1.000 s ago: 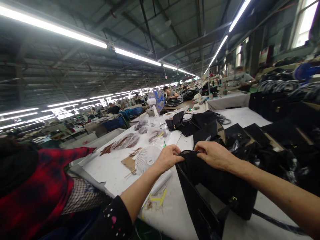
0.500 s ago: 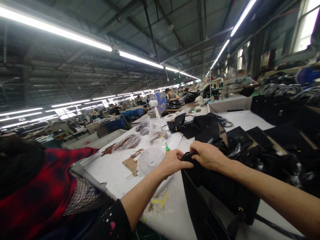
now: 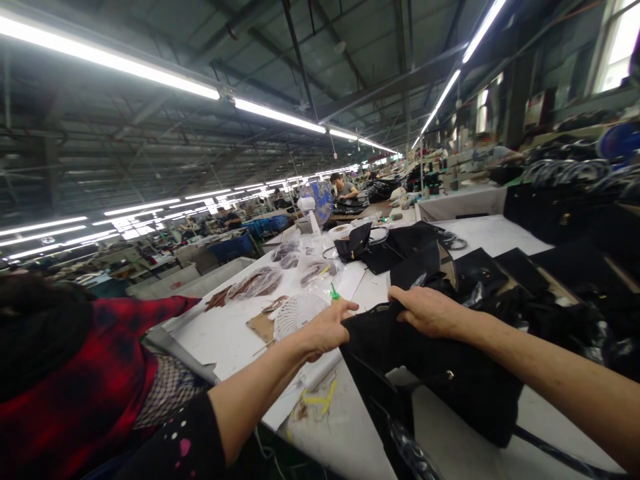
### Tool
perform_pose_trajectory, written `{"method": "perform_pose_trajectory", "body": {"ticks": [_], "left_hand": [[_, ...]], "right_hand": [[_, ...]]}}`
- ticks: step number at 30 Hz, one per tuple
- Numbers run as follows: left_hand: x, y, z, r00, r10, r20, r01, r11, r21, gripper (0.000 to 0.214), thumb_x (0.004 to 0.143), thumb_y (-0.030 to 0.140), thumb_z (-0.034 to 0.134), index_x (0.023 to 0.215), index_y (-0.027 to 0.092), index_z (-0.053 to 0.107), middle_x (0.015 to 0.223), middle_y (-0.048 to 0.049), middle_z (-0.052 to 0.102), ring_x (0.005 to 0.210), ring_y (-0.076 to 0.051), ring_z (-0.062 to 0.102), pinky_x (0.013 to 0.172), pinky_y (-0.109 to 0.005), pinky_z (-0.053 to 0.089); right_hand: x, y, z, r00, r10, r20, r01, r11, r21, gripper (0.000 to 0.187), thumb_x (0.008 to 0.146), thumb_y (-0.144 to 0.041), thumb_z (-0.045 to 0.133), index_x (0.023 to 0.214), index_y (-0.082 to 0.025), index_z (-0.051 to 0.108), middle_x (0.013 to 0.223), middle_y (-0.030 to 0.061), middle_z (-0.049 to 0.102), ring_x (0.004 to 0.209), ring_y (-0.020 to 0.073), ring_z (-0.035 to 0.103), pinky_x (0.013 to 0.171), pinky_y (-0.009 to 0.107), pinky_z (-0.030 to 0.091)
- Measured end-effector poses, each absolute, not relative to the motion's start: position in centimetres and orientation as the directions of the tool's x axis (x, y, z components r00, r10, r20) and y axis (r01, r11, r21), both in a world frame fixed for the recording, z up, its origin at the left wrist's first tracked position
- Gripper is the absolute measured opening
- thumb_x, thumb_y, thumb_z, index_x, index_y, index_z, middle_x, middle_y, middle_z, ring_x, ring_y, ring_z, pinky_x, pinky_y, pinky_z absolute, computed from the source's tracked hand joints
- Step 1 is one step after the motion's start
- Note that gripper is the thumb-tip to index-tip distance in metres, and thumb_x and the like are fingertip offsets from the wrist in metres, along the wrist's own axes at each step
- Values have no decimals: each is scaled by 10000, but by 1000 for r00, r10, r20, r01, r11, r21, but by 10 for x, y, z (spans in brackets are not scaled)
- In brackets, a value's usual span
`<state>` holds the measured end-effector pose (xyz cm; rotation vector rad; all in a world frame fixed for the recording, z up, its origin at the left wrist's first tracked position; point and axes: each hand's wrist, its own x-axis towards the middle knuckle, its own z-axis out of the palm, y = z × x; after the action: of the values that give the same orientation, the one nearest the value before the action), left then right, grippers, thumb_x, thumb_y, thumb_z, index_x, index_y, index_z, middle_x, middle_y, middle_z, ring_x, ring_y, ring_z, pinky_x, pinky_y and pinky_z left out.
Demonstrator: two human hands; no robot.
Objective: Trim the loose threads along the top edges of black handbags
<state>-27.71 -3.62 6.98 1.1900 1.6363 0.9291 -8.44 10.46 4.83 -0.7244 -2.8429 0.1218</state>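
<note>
Gripping the black bag (image 3: 475, 393) by its top edge above the white table (image 3: 345, 437), with left hand (image 3: 326, 331) and right hand (image 3: 427, 311), hiding some fingertips. Losing the bottom off-frame; spotting a gold-coloured fitting (image 3: 451, 375), too small to read, and a partly covered white fan (image 3: 297, 312).

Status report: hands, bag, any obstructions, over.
Right hand pinching upper edge of black bag; left hand at its corner. Small white fan partly behind left hand.

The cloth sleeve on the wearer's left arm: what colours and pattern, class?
The black cloth sleeve has scattered white and pink spots, seen best in the head view.
</note>
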Motion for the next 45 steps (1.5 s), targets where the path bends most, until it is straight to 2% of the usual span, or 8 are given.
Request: {"method": "perform_pose_trajectory", "body": {"ticks": [4,9,16,22,28,35,40,45], "left_hand": [[-292,-26,69,-180,971,-160,491,230,840,499,577,102,655,1072,157,618,852,-33,686,720,-148,614,636,-227,468],[-285,-15,67,-199,978,-59,708,185,682,338,569,78,628,891,166,680,715,7,652,652,-137,572,580,-209,414],[-279,-16,65,-309,951,-7,683,227,694,70,632,168,647,701,163,656,585,37,556,570,-113,492,531,-208,361],[-280,-17,64,-308,951,-13,667,226,710,89,599,155,671,686,159,654,568,47,539,546,-101,474,513,-201,347],[-282,-19,63,-282,957,-60,598,224,770,155,564,111,662,716,146,665,582,44,563,548,-96,489,505,-193,342],[-283,-22,67,-181,976,-117,509,195,838,218,541,85,649,750,144,669,637,36,607,592,-108,535,545,-197,378],[-287,-23,70,-95,989,-110,581,145,801,257,568,98,623,811,143,693,672,27,622,638,-125,552,581,-207,397],[-291,-19,73,-26,996,-90,704,82,706,418,604,128,626,1014,159,705,717,20,647,682,-145,565,641,-229,428]], "right_hand": [[-86,102,48,-860,473,189,450,880,-156,265,877,-186,679,1105,-198,544,842,81,660,828,299,652,615,286,343],[-89,102,50,-842,492,221,452,867,-207,149,905,-243,671,1029,-205,597,791,65,657,781,283,646,596,283,332],[-91,101,51,-811,452,370,355,885,-302,187,872,-156,706,984,-217,568,947,-6,640,846,187,605,697,253,393],[-102,93,54,-831,355,429,260,929,-264,161,867,-137,734,941,-219,616,1020,-8,579,864,166,585,746,242,409],[-115,88,56,-836,334,435,260,940,-222,115,869,-167,751,840,-189,643,952,9,563,861,174,574,717,249,417],[-122,88,55,-835,312,454,241,948,-207,201,847,-113,753,727,-170,602,941,21,568,933,191,539,767,255,416],[-123,93,51,-823,325,466,227,940,-254,256,839,-49,725,683,-167,559,898,5,573,872,166,554,760,239,402],[-123,95,46,-808,357,468,231,924,-306,236,849,-65,723,701,-167,568,899,-5,560,751,140,549,685,247,378]]}}
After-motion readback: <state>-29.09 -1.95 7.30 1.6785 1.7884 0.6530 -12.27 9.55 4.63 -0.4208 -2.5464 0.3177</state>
